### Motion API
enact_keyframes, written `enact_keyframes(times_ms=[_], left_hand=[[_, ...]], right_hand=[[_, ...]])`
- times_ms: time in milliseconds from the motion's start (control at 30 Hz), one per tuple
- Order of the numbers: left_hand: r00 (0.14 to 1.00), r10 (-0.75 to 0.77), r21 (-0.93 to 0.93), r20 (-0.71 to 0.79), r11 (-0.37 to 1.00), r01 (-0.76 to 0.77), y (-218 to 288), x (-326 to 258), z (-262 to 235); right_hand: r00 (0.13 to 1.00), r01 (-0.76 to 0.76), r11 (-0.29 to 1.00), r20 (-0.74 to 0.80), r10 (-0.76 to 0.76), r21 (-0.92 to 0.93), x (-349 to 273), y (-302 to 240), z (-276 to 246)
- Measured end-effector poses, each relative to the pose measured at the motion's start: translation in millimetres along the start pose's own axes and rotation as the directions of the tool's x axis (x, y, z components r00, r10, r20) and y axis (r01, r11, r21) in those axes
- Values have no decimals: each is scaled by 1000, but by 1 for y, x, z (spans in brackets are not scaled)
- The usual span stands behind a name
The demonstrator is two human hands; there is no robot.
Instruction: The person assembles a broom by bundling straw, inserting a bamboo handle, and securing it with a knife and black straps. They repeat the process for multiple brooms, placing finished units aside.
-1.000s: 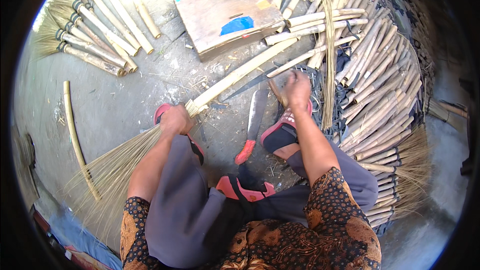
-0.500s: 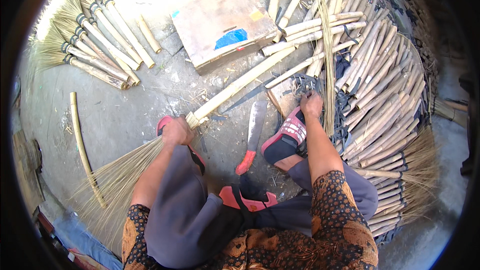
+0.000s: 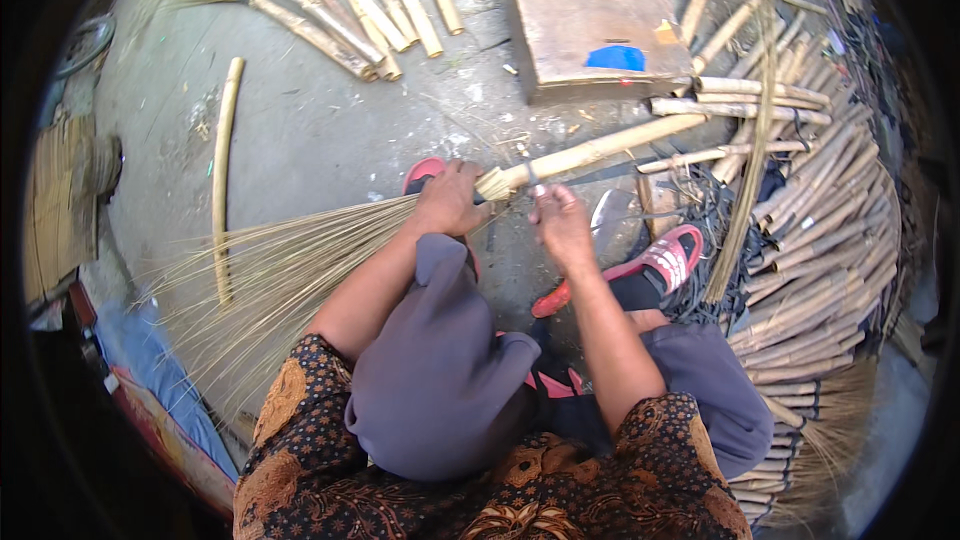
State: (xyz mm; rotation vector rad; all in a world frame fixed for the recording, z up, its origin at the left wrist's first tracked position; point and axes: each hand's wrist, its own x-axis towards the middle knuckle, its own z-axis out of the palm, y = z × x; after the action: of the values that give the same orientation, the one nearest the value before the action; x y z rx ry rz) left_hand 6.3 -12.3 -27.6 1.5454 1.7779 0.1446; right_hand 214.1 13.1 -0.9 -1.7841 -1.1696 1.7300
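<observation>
Bristle bundle: our long pale bundle (image 3: 340, 225) sits low over the ground, tips fanned out to the left, tied-looking thick end up by our knee.
Left hand: ours (image 3: 447, 198) is closed over the bundle near that thick end, fingers curled down on it, so the bristles trail off left of the hand and the stubby ends stick out just right of it.
Bamboo handle: the thick pale pole (image 3: 610, 145) meets those stubby ends and slants up and right, well clear of our left hand.
Right hand: ours (image 3: 562, 222) is just below the near end of the pole, fingers bunched in a pinch, pretty much shut, on what looks like a thin dark strip (image 3: 530, 172) running up against the pole.
Big knife: blade (image 3: 612, 210) lies on the ground just right of our right hand, partly hidden by the forearm.
Wooden box: the one with the blue patch (image 3: 570, 20) is up beyond the pole.
Right side: a big heap of bamboo sticks (image 3: 815, 230), with a slim bunch of stems (image 3: 745, 180) across it.
Upper left: banded brooms (image 3: 310, 32) in a row.
</observation>
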Motion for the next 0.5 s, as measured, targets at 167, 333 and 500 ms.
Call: enact_keyframes(times_ms=[167,333,500], left_hand=[[998,-51,-81,-48,996,47,6,-14,-4],[996,41,38,-80,999,-38,6,-20,-2],[991,97,270,-90,960,-70,14,-14,12]], right_hand=[[993,-45,996,-111,37,-77,15,22,72],[995,-28,988,-100,13,-150,34,25,70],[999,-40,995,6,40,-90,29,32,64]])
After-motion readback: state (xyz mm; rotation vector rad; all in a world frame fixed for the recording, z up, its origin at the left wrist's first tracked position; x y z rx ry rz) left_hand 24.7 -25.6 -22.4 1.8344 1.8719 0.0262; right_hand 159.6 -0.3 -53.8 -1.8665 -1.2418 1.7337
